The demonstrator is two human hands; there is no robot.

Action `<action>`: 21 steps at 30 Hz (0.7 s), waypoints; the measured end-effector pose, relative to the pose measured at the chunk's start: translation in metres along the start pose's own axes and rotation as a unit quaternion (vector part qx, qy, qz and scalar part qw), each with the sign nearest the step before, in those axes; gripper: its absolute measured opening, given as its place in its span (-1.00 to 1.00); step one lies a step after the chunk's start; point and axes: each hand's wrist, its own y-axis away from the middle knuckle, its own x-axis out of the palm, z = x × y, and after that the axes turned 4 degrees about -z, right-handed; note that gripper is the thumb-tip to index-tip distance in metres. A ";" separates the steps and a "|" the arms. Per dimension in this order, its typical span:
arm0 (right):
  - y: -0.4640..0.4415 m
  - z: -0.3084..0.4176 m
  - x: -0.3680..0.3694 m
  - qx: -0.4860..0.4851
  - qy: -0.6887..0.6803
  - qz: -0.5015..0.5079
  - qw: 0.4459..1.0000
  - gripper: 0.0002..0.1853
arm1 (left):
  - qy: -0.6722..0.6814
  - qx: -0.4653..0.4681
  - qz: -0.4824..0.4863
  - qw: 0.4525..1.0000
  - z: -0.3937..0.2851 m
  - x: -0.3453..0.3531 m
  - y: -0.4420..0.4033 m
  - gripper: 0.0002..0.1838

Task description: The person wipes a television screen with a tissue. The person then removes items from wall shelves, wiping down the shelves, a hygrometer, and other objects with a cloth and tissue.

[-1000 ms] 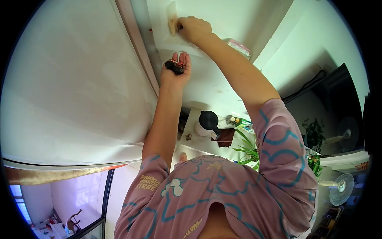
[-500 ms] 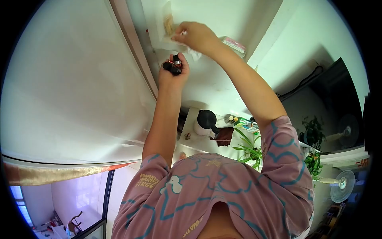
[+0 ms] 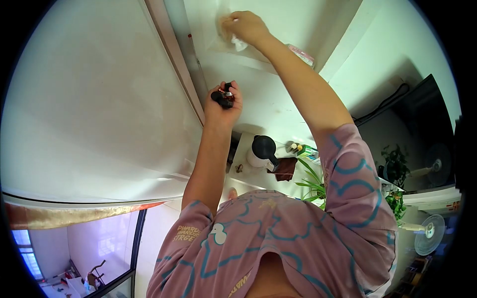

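Note:
In my left hand (image 3: 222, 115), fingers curled round them, are several small black-capped bottles (image 3: 223, 102) with glints of red and silver. That hand is in front of the white wall, beside the tall pale panel. Higher up, my right hand (image 3: 252, 29) reaches into a white recess, its fingers closed on a crumpled white tissue (image 3: 239, 44) that hangs below them. A blurred tan, see-through item (image 3: 225, 30) is right at the fingertips; I cannot tell whether they hold it too. A pink and white box (image 3: 301, 53) sits partly behind my right forearm.
Below my arms, a white kettle with a black lid (image 3: 264, 148) stands on a counter beside a dark brown cloth (image 3: 285, 169). Small green boxes (image 3: 306, 151) and a leafy plant (image 3: 312, 185) are near it. A large dark television (image 3: 412, 134) is at the right.
My right hand has moved up and deeper into the recess, to the tan item, with the white tissue. My left hand with the bottles sits slightly lower and further right in view.

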 end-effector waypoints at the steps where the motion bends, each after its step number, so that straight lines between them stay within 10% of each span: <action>1: 0.008 0.003 -0.013 -0.002 -0.050 -0.001 0.999 -0.69 | -0.002 0.002 0.001 1.000 0.001 -0.002 0.001 -0.89; 8: 0.136 0.006 -0.098 0.060 -0.337 -0.049 0.938 -0.61 | -0.039 -0.014 0.037 0.998 0.011 -0.012 0.009 -0.87; 21: 0.391 -0.086 -0.108 0.393 -0.460 -0.183 0.775 -0.83 | -0.076 -0.178 0.028 0.981 0.069 -0.055 0.002 -0.71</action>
